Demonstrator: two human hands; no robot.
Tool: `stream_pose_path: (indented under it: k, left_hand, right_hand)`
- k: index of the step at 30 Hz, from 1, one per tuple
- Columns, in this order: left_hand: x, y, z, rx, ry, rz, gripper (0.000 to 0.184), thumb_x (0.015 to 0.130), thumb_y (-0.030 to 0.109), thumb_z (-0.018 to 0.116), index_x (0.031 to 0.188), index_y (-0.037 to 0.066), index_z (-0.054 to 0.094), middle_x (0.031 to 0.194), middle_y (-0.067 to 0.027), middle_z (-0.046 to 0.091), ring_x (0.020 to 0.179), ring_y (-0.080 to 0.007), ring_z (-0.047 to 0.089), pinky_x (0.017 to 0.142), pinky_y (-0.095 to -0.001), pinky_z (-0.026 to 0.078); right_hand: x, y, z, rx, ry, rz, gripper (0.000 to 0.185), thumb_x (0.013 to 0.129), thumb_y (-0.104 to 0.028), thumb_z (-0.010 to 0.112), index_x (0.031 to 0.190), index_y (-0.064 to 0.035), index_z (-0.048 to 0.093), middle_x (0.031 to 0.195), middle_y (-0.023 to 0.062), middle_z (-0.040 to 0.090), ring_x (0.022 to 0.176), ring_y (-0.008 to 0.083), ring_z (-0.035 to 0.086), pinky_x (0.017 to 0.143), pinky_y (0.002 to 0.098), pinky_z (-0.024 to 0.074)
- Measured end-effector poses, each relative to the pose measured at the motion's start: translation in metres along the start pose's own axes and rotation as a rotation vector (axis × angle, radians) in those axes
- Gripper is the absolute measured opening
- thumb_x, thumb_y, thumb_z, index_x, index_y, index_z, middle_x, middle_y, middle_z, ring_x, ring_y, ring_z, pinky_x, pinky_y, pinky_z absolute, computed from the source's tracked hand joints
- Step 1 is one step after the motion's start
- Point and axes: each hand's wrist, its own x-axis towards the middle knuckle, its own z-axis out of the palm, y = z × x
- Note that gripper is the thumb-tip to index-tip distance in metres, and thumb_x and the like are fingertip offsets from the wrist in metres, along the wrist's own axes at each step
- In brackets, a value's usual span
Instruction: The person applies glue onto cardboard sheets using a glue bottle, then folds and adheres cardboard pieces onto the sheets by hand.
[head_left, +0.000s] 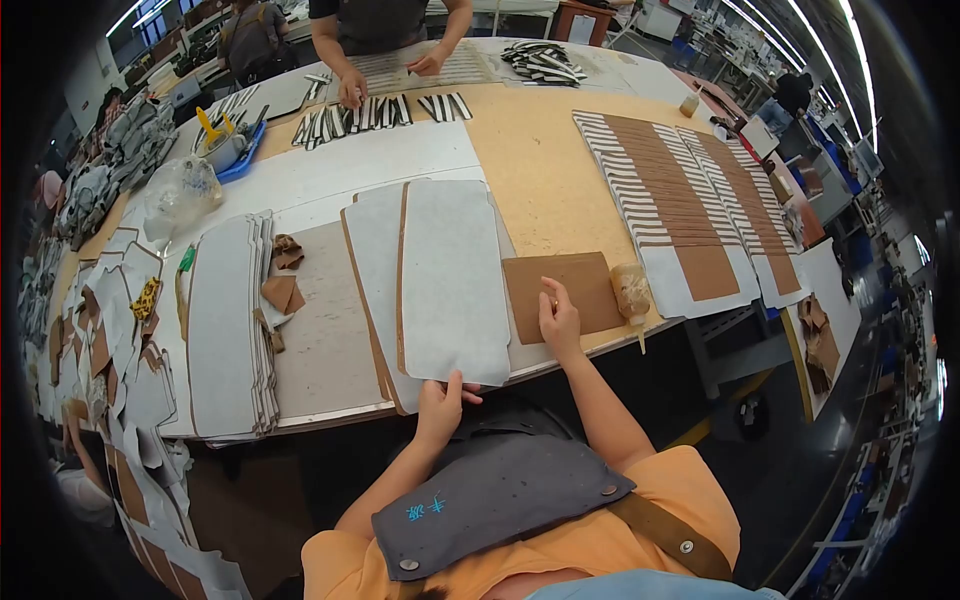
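My left hand (440,408) pinches the near edge of a long white panel (455,280) with a brown left edge. More such panels lie under it, fanned to the left. My right hand (560,318) rests over a brown rectangular piece (590,285), its fingers slightly curled and apart, holding nothing I can see. Just right of the brown piece lies a glue bottle (631,292), its nozzle toward me. A stack of white panels (225,330) stands further left, with crumpled brown scraps (284,294) beside it.
Striped panels (675,200) lie at the right. A co-worker's hands (352,88) are across the table near black-and-white strips (350,118). A blue tray (240,160), a plastic bag (183,195) and loose offcuts (110,330) are at the left.
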Motion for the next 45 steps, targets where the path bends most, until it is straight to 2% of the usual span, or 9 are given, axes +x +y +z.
stream_pose_path:
  k: [3, 9, 12, 16, 19, 22, 26, 32, 45]
  left_hand:
    - [-0.001, -0.011, -0.004, -0.013, -0.004, -0.051, 0.034, 0.094, 0.020, 0.044, 0.103, -0.013, 0.047, 0.078, -0.0185, 0.063, 0.056, -0.0176, 0.060, 0.057, -0.0263, 0.049]
    - [-0.026, 0.003, -0.015, 0.121, -0.336, -0.306, 0.038, 0.095, 0.022, 0.044, 0.122, -0.004, 0.047, 0.067, -0.0102, 0.061, 0.050, -0.0114, 0.054, 0.050, -0.0206, 0.043]
    - [-0.037, 0.031, -0.026, 0.212, -0.291, -0.233, 0.030, 0.095, 0.020, 0.043, 0.116, 0.001, 0.055, 0.060, -0.0044, 0.057, 0.047, -0.0067, 0.050, 0.050, -0.0197, 0.042]
    - [-0.031, 0.043, -0.078, 0.162, 0.283, 0.099, 0.027, 0.097, 0.017, 0.040, 0.112, 0.000, 0.053, 0.057, -0.0015, 0.054, 0.046, -0.0052, 0.047, 0.050, -0.0188, 0.042]
    - [-0.016, 0.006, -0.135, 0.422, 0.529, 0.370, 0.026, 0.095, 0.012, 0.041, 0.114, -0.003, 0.050, 0.092, -0.0115, 0.059, 0.077, -0.0130, 0.056, 0.067, -0.0254, 0.046]
    - [-0.007, -0.012, -0.153, 0.798, 0.698, 0.471, 0.027, 0.093, 0.010, 0.044, 0.116, -0.004, 0.049, 0.100, -0.0145, 0.057, 0.089, -0.0214, 0.057, 0.082, -0.0326, 0.045]
    - [-0.004, -0.006, -0.140, 1.124, 0.679, 0.459, 0.028, 0.086, 0.007, 0.049, 0.112, -0.002, 0.053, 0.096, -0.0130, 0.060, 0.084, -0.0249, 0.057, 0.077, -0.0349, 0.045]
    - [-0.003, -0.009, -0.140, 1.118, 0.698, 0.497, 0.027, 0.085, 0.007, 0.049, 0.111, -0.001, 0.054, 0.095, -0.0120, 0.061, 0.083, -0.0251, 0.056, 0.076, -0.0353, 0.043]
    - [-0.004, -0.006, -0.137, 1.160, 0.703, 0.451, 0.028, 0.085, 0.007, 0.049, 0.111, 0.000, 0.054, 0.095, -0.0112, 0.060, 0.084, -0.0251, 0.056, 0.078, -0.0358, 0.043]
  right_hand:
    - [-0.001, -0.004, -0.003, 0.222, -0.009, 0.081, 0.030, 0.092, -0.011, 0.046, 0.121, -0.0007, 0.048, 0.058, 0.0007, 0.048, 0.046, 0.0053, 0.038, 0.044, 0.0214, 0.0309]
    - [0.059, 0.018, -0.046, 1.198, 0.138, 0.808, 0.045, 0.091, -0.011, 0.046, 0.132, 0.0018, 0.035, 0.071, 0.0076, 0.060, 0.045, 0.0087, 0.043, 0.043, 0.0213, 0.0365]
    - [0.068, 0.001, -0.053, 1.000, 0.174, 0.549, 0.048, 0.091, -0.017, 0.047, 0.134, -0.0027, 0.034, 0.073, 0.0093, 0.062, 0.048, 0.0091, 0.047, 0.046, 0.0231, 0.0391]
    - [0.043, 0.051, -0.030, -0.155, 0.107, 0.088, 0.050, 0.089, -0.017, 0.049, 0.133, -0.0022, 0.034, 0.066, 0.0069, 0.060, 0.058, 0.0208, 0.056, 0.056, 0.0334, 0.0452]
    - [0.042, 0.052, -0.027, -0.008, 0.249, 0.124, 0.052, 0.087, -0.016, 0.050, 0.134, -0.0020, 0.032, 0.069, 0.0080, 0.060, 0.059, 0.0246, 0.057, 0.058, 0.0360, 0.0453]
    - [0.041, 0.031, -0.025, -0.218, 0.389, -0.053, 0.055, 0.087, -0.018, 0.051, 0.136, -0.0064, 0.030, 0.115, 0.0151, 0.054, 0.101, 0.0298, 0.054, 0.088, 0.0422, 0.0400]
    - [0.038, 0.023, -0.025, -0.658, 0.153, -0.129, 0.056, 0.088, -0.024, 0.050, 0.137, -0.0060, 0.030, 0.140, 0.0158, 0.034, 0.127, 0.0334, 0.033, 0.107, 0.0468, 0.0217]
    - [0.040, 0.037, -0.014, -0.774, 0.043, -0.038, 0.058, 0.092, -0.041, 0.038, 0.134, 0.0003, 0.035, 0.142, 0.0157, 0.032, 0.133, 0.0302, 0.025, 0.108, 0.0449, 0.0197]
    - [0.036, 0.031, -0.014, -0.774, 0.030, -0.034, 0.056, 0.092, -0.039, 0.039, 0.138, -0.0064, 0.031, 0.143, 0.0155, 0.030, 0.134, 0.0307, 0.023, 0.109, 0.0463, 0.0172]
